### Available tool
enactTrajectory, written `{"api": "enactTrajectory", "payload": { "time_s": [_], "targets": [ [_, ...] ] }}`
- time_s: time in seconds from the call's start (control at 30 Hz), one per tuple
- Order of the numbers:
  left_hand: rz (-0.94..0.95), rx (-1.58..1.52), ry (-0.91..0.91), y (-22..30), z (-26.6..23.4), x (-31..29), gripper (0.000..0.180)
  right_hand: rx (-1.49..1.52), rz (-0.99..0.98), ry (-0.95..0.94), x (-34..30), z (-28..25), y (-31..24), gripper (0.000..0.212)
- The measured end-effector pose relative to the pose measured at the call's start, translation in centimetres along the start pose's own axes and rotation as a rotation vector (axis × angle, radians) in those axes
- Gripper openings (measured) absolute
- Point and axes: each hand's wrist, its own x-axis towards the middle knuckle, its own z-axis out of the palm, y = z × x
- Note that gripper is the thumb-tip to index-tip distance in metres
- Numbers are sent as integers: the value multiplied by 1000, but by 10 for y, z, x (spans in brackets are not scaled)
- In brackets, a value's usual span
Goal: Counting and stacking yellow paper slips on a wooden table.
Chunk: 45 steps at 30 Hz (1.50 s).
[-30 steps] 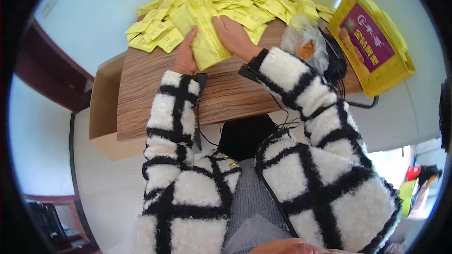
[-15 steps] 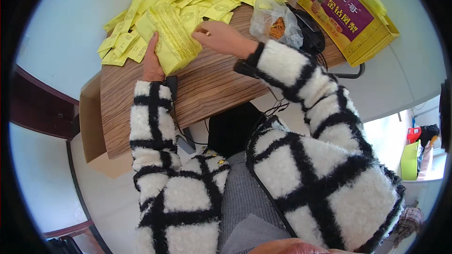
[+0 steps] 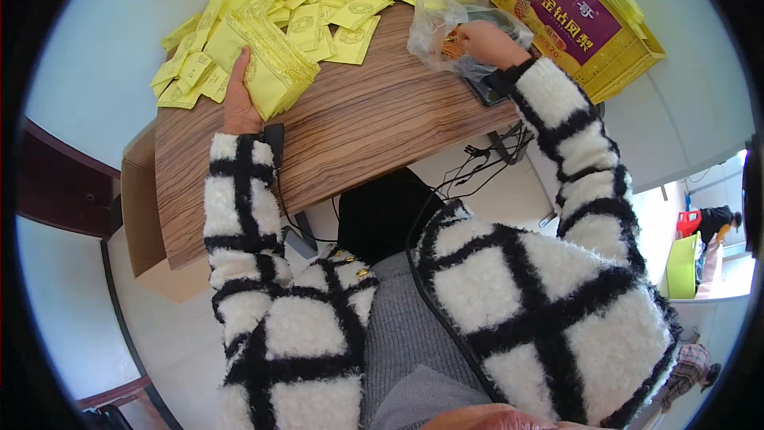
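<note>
A thick stack of yellow paper packets (image 3: 274, 76) is gripped along its left side by my left hand (image 3: 242, 99), thumb on top, near the left front of the table. My right hand (image 3: 492, 44) is in the mouth of a clear plastic bag (image 3: 430, 28). Its curled fingers pinch at a tangle of thin orange rubber bands (image 3: 452, 46) there. The exact number of bands between the fingertips is hidden. A large heap of loose yellow packets (image 3: 354, 12) covers the far side of the table, behind the stack.
The wood-grain table (image 3: 374, 103) curves in front of me. At the far right stands a yellow box (image 3: 577, 16) with a purple panel, filled with more packets. A cardboard box (image 3: 143, 207) is beside the table's left edge; black cables (image 3: 477, 163) hang below the table.
My right hand has left the side of the stack and moved right into the plastic bag. My left hand keeps hold of the stack.
</note>
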Motion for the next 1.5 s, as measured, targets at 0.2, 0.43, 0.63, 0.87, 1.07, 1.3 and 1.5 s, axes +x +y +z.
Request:
{"api": "enactTrajectory", "payload": {
  "time_s": [0.2, 0.43, 0.63, 0.87, 1.07, 1.3, 1.5],
  "targets": [
    [-26, 8, 6, 7, -9, -10, 48, -112, 200, -208, 22, 18, -19, 20],
    [-20, 35, 29, 8, 0, -9, 49, -108, 184, -10, 25, 40, 9, 23],
    [-24, 20, 3, 11, -7, -7, 49, -162, 252, -173, 30, 27, -3, 20],
    [-1, 50, 31, 13, -9, -14, 49, -40, 213, -59, 25, 42, 0, 16],
    [-13, 35, -8, 11, -14, -7, 48, -48, 233, -200, 23, 19, 14, 20],
    [-24, 38, 12, 16, -11, -15, 48, 341, 148, -220, 17, -25, -27, 19],
    [-42, 43, 5, 8, -9, -17, 50, 872, 59, -186, 39, -31, -100, 15]
  ]
}}
